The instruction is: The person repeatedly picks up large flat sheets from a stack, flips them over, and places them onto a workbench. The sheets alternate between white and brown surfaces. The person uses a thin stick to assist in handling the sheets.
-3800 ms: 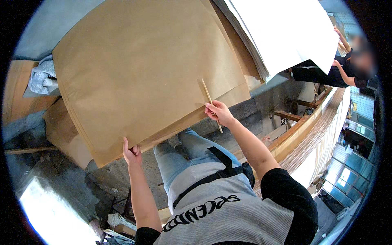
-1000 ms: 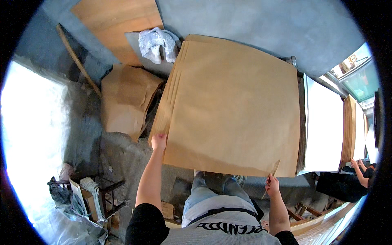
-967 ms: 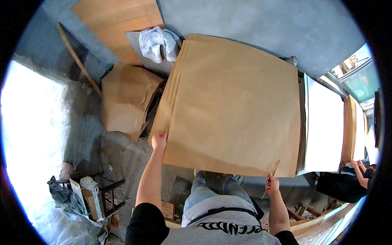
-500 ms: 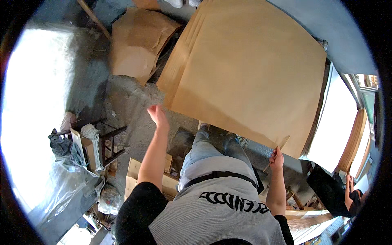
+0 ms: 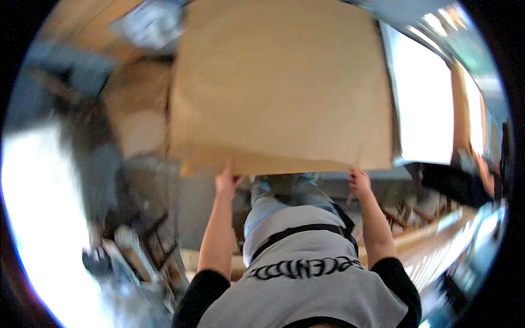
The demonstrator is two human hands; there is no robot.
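A large stack of brown paper sheets (image 5: 284, 93) lies in front of me, its near edge facing my body. My left hand (image 5: 227, 181) is at this edge, left of centre, with the index finger over the top sheet and the other fingers curled at the rim; it appears closed on the edge, though blurred. Farther right along the same edge is my right hand (image 5: 359, 181), its fingers closed round a thin pointed stick (image 5: 360, 152). The stick's tip reaches over the paper and is badly smeared by motion.
Crumpled brown paper (image 5: 139, 128) lies left of the stack. White sheets (image 5: 421, 93) are stacked to its right. Another person's arm (image 5: 484, 174) shows at the far right. A cluttered dark-framed stand (image 5: 153, 240) is at the lower left.
My left hand has come from the air beside the stack to its near edge. My right hand still holds the stick at that edge. The whole view has turned and blurred.
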